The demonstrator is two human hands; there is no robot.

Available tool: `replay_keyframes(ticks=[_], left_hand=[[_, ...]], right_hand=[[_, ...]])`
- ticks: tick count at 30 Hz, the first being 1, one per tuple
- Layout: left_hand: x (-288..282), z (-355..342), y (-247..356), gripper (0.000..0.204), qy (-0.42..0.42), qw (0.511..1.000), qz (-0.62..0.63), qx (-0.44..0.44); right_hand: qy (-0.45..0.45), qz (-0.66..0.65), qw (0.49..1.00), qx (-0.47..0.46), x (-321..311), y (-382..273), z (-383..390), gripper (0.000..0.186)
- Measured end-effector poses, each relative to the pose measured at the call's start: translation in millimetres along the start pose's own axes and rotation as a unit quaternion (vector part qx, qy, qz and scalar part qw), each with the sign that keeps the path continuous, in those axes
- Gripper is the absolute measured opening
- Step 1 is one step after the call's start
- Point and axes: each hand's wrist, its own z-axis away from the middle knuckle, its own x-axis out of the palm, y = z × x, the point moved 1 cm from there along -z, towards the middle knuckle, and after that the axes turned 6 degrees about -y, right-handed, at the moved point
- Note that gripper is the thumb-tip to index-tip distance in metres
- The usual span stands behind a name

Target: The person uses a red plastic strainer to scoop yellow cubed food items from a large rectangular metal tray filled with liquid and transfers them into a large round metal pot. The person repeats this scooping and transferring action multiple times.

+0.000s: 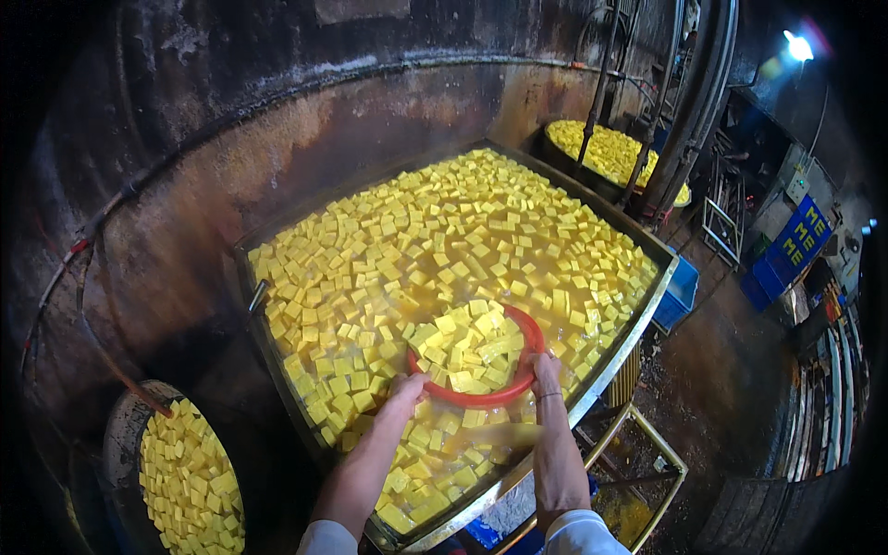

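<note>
A large square metal-edged vat (627, 328) holds many yellow cube-shaped blocks (435, 208) floating in murky yellowish liquid. Toward its near side, a round red plastic basket (477, 397) is filled with these blocks and sits low at the liquid's surface. My left hand (407, 389) is closed on the basket's left rim, and my right hand (546, 373) grips the right rim. Both forearms reach in from the lower edge over the vat's near part. The underside of the basket is hidden by the liquid.
Round containers of yellow blocks stand at lower left (185, 476) and behind right (597, 148). Stained walls with hoses (102, 222) curve around the vat. Upright pipes (675, 148), a blue tub (677, 296), a blue board (800, 242) and a metal frame (675, 472) are on the right.
</note>
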Motion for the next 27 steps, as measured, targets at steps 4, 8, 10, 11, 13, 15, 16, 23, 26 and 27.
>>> replay_keyframes(ticks=[4, 8, 10, 11, 13, 15, 16, 23, 26, 27], left_hand=[[1, 3, 4, 0.017, -0.030, 0.998, -0.041, 0.031], [-19, 44, 4, 0.021, -0.091, 0.989, -0.014, 0.114], [-17, 96, 5, 0.033, -0.100, 0.984, 0.003, 0.146], [-15, 125, 11, 0.037, -0.096, 0.979, 0.010, 0.180], [-33, 166, 10, 0.044, -0.072, 0.968, 0.027, 0.238], [-63, 199, 7, 0.044, -0.043, 0.967, 0.038, 0.247], [-75, 221, 6, 0.044, -0.031, 0.967, 0.044, 0.250], [-182, 381, -11, 0.038, 0.033, 0.920, 0.154, 0.359], [-238, 439, -31, 0.036, 0.096, 0.905, 0.172, 0.376], [-257, 458, -40, 0.035, 0.121, 0.901, 0.188, 0.373]], right_hand=[[-0.043, 0.056, 0.997, -0.025, -4, -26, 17, 0.045], [-0.105, 0.055, 0.992, -0.035, 16, -56, 56, 0.054], [-0.086, 0.058, 0.993, -0.063, 27, -76, 94, 0.058], [-0.093, 0.042, 0.992, -0.080, 32, -84, 103, 0.059], [-0.141, 0.069, 0.983, -0.096, 42, -92, 123, 0.062], [-0.167, 0.072, 0.977, -0.112, 79, -98, 149, 0.062], [-0.177, 0.075, 0.974, -0.121, 92, -98, 164, 0.063], [-0.341, 0.099, 0.929, -0.102, 218, -98, 286, 0.063], [-0.390, 0.100, 0.910, -0.101, 280, -89, 356, 0.064], [-0.422, 0.090, 0.896, -0.102, 306, -86, 392, 0.070]])
